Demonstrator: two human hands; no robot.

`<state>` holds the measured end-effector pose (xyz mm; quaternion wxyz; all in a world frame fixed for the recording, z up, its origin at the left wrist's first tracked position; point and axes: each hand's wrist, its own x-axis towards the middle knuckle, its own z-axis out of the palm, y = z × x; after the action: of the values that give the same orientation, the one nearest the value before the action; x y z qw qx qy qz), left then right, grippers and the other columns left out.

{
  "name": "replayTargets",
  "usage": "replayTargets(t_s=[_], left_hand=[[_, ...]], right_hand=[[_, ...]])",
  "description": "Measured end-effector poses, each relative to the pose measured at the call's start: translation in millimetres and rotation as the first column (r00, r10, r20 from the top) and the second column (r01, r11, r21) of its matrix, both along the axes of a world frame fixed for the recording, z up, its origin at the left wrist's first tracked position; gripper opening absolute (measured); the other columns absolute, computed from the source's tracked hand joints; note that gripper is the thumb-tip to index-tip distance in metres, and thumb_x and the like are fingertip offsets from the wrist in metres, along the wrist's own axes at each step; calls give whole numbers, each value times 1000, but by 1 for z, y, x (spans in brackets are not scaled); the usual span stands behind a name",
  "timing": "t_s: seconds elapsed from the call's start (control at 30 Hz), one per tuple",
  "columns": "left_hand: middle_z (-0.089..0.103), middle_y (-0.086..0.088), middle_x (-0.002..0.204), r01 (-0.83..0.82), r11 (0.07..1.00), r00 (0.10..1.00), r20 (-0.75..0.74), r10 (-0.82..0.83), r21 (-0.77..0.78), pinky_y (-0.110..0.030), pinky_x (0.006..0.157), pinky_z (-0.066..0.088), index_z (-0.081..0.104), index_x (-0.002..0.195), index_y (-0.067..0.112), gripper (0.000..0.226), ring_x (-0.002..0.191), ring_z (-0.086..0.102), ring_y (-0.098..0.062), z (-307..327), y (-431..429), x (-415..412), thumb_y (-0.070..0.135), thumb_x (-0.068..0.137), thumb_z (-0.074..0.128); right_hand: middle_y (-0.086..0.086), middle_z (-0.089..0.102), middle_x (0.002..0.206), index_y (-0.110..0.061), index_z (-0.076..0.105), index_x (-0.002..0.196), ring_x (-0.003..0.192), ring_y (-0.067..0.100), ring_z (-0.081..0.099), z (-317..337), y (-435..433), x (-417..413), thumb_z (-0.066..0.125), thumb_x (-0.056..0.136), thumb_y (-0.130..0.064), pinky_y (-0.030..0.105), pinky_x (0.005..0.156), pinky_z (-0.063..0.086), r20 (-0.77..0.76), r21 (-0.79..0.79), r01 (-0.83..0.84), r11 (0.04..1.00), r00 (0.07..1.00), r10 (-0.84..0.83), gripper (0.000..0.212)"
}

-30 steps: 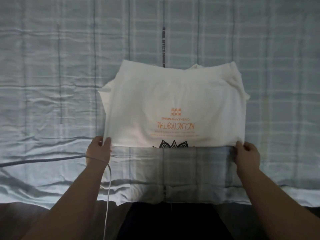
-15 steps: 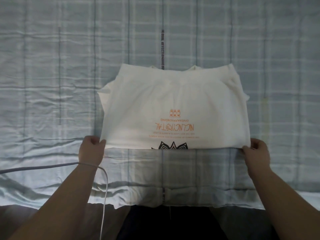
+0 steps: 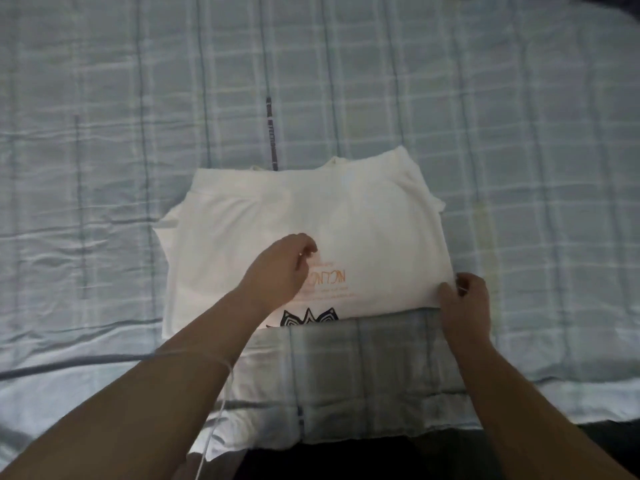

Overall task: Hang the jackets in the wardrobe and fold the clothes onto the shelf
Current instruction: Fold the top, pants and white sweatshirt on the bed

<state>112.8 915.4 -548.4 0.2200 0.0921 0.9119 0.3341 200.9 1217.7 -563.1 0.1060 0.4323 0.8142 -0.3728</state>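
A bed (image 3: 519,133) fills nearly the whole view, spread with a pale blue-grey checked cover (image 3: 104,98) crossed by thin darker lines. The cloth lies smooth at the far side and is rumpled into long creases at the left and along the near edge. A narrow dark strip (image 3: 270,133), its lettering too small to read, runs near to far down the middle. A grey cable (image 3: 69,363) lies across the cover at the near left, and a thin white cord (image 3: 214,427) hangs past the near edge. The far right corner (image 3: 616,1) is dark. The light is dim and cool, with a soft sheen on the creases
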Motion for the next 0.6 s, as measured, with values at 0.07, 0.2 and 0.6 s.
replayTargets(t_s=[0.07, 0.2, 0.6], left_hand=[[64, 6, 101, 52, 998, 999, 4, -52, 41, -26, 83, 44, 62, 110, 18, 23, 86, 52, -6, -5, 42, -15, 8, 93, 52], [60, 5, 100, 47, 996, 996, 68, -52, 77, -27, 80, 44, 60, 110, 18, 19, 79, 51, -10, -11, 120, -33, 13, 94, 51], [41, -12, 135, -148, 923, 960, 174, 221, -354, -44, 94, 45, 28, 143, 4, 84, 121, 53, -33, -25, 258, -81, 58, 88, 61]], right_hand=[[7, 57, 113, -8, 51, 128, 103, 26, 55, -1, 4, -1, 64, 90, -22, 32, 83, 39, 15, -40, -1, 999, 1000, 2, 42], [4, 57, 109, -11, 52, 129, 99, 21, 54, -3, 16, -3, 67, 89, -21, 28, 82, 36, 18, -120, 5, 993, 1000, -3, 44], [-6, 56, 102, -15, 56, 128, 90, 14, 52, -8, 29, -16, 66, 90, -24, 25, 77, 37, 70, -319, -151, 936, 981, 182, 40]])
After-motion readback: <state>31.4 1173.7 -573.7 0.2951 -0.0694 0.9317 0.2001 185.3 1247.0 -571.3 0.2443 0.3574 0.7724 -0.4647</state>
